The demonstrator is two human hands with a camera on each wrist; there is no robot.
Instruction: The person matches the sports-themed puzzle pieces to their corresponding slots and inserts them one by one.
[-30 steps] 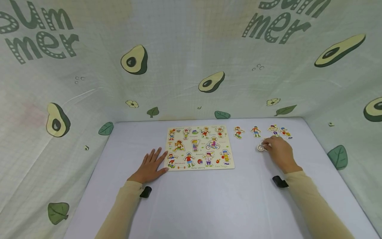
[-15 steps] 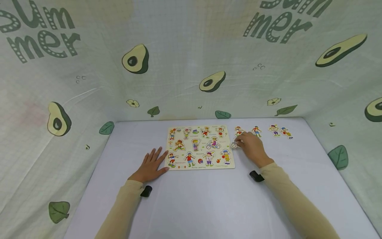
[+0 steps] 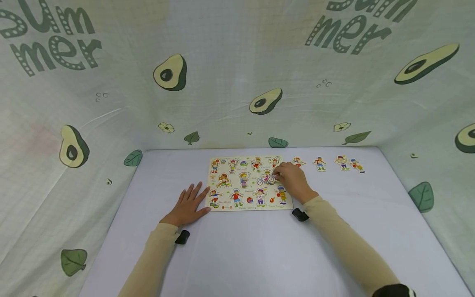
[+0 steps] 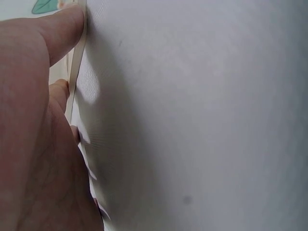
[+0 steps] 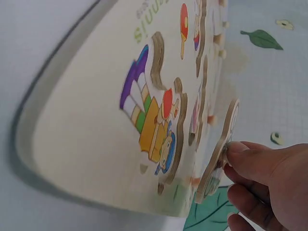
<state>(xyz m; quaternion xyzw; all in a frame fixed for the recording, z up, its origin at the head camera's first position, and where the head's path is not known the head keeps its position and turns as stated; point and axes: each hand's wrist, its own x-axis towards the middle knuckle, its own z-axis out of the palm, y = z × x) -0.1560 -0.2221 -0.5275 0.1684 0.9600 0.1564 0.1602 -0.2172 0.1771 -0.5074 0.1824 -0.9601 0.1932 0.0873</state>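
Note:
A pale wooden puzzle board [image 3: 231, 192], with cut recesses and printed children playing sports, lies flat on the table. My left hand [image 3: 187, 206] rests at its left edge, palm down, fingers spread; in the left wrist view the thumb [image 4: 67, 33] touches the board's rim. Over the board's right part, my right hand [image 3: 295, 181] pinches a bicycle puzzle piece [image 5: 219, 149] between thumb and fingers. That piece is tilted on edge in the right wrist view, its picture mostly turned away. From the head, its wheel overlaps the printed cyclist [image 3: 265, 176].
Right of the board lie several loose puzzle pieces: a skater [image 3: 298, 161] partly behind my right hand, a boy in red and blue [image 3: 319, 164], and two others near the right corner. The white table [image 3: 237, 251] meets an avocado-print cloth [image 3: 215, 111] behind.
My right hand has carried the bicycle piece leftward from beside the loose pieces to over the board's right part. My left hand has stayed at the board's left edge.

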